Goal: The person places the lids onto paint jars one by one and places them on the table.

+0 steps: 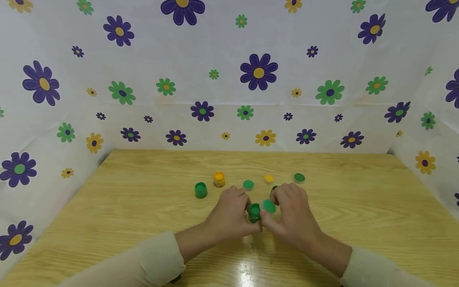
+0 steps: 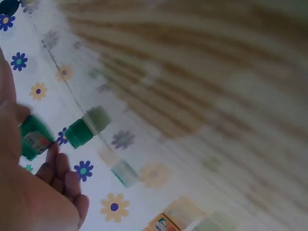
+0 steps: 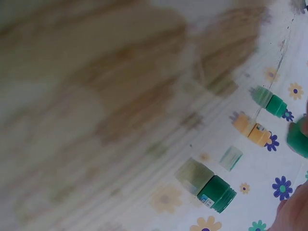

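My left hand (image 1: 233,213) grips a small green paint jar (image 1: 254,213) in the head view, its open mouth facing up. Thumb and fingers lie around the jar's sides; the same jar (image 2: 36,138) shows its label in the left wrist view. Close beside its mouth, my right hand (image 1: 292,211) pinches a round green lid (image 1: 268,206) with a clear rim, tilted toward the camera. Just behind the right fingers stands a dark green jar (image 3: 216,193), mostly hidden in the head view.
On the wooden table (image 1: 125,207), an open green jar (image 1: 201,190) and an open yellow-orange jar (image 1: 219,179) stand to the left. Farther back lie a green lid (image 1: 248,185), a yellow lid (image 1: 269,179) and a dark green lid (image 1: 299,177). Flower-print sheeting (image 1: 215,91) surrounds the table.
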Action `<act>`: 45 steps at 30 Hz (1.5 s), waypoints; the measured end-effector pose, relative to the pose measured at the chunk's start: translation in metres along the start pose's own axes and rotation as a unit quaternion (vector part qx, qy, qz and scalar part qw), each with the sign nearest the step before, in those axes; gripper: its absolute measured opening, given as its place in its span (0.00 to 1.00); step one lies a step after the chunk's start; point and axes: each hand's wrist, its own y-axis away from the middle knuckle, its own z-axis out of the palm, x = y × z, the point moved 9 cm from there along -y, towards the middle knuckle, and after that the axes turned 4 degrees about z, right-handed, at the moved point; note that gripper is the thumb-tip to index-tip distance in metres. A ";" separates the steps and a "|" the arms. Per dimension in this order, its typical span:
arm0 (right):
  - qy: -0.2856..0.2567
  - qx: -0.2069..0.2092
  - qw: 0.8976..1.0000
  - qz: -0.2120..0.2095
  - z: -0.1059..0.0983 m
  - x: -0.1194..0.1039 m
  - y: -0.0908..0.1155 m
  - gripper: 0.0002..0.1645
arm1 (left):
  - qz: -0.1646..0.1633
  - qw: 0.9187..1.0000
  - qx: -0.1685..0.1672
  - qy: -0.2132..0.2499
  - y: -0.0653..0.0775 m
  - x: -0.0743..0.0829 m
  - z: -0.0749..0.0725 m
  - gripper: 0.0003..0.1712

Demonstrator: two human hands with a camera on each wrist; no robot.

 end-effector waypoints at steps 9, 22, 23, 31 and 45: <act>0.066 -0.049 0.996 -0.020 0.012 -0.003 0.001 0.14 | 0.062 0.995 -0.008 -0.078 0.003 0.006 0.011 0.23; 0.131 -0.068 0.988 -0.047 0.019 -0.009 0.003 0.16 | 0.058 0.995 -0.045 -0.070 0.008 0.007 0.019 0.20; 0.134 -0.069 0.987 -0.050 0.020 -0.010 0.003 0.16 | 0.058 0.995 -0.047 -0.070 0.008 0.007 0.019 0.20; 0.143 -0.078 0.985 -0.053 0.019 -0.009 0.003 0.16 | 0.070 0.993 -0.053 -0.079 0.007 0.008 0.022 0.22; 0.130 -0.089 0.984 -0.086 0.026 -0.015 0.006 0.15 | 0.075 0.990 -0.075 -0.091 0.008 0.010 0.027 0.21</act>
